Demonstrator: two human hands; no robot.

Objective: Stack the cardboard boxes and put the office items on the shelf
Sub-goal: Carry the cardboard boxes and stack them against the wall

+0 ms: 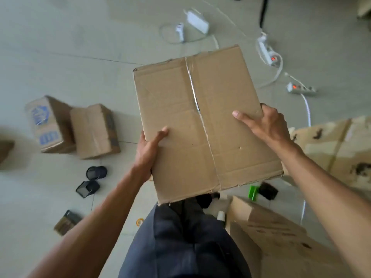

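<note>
dark blue trousers (180, 241) fill the near bottom of the view, and both bare forearms reach up from there to a large plain brown cardboard box (202, 121), sealed along its middle seam with clear tape and held in the air above the pale tiled floor (60, 57). the left hand (147, 152) clasps the box's left edge, thumb laid flat on the top face and fingers tucked out of sight beneath. the right hand (265, 125) takes the right edge the same way, thumb on top, fingers curled round the side. gripping opposite edges likely keeps the wide box level for stacking.

near right, open brown cardboard boxes with dark stains (281, 237) crowd the person's feet, with a green item (253, 192) just beyond. near left lie a brownish book-like thing (67, 222) and two black mesh pen holders (93, 180). further left, two small brown cartons (74, 127) stand touching, a probable stacking spot. far off, white power strips and cables (281, 67) trail across the floor and could snag a step. no shelf is in view.
</note>
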